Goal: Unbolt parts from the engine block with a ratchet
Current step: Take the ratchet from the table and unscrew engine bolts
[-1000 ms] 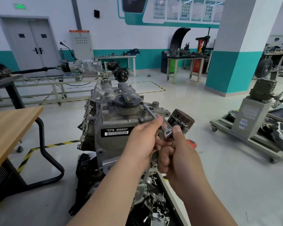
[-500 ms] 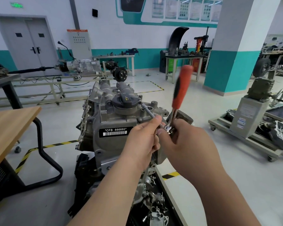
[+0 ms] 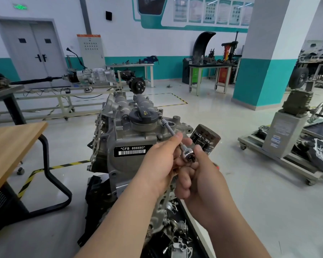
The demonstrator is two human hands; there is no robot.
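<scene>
The ratchet has swung down since half a second ago: its orange handle, which stood upright above the right hand, now lies hidden behind that hand, with only a sliver of red showing past the knuckles.

The workshop floor is pale and glossy, with yellow-and-black tape lines. A white and teal pillar rises at the right. The engine block stands upright in the middle of the view, grey cast metal, above a dark tray strewn with loose metal parts. A wooden table on a black tube frame sits to the block's left, well apart from it.

The left hand reaches in from below, and its thumb and forefinger pinch the extension bar just above the ratchet's head. The right hand is curled round the ratchet's handle, thumb raised beside the chrome head. The two hands touch.

A dark oil filter juts from the block's right side, just behind the hands. A black oil filler cap sits on top of the block. A black label on the block's front reads "*CFB 666660" over a barcode. The extension bar slants up and to the left from the ratchet, and its far end meets the block just right of the cap.
</scene>
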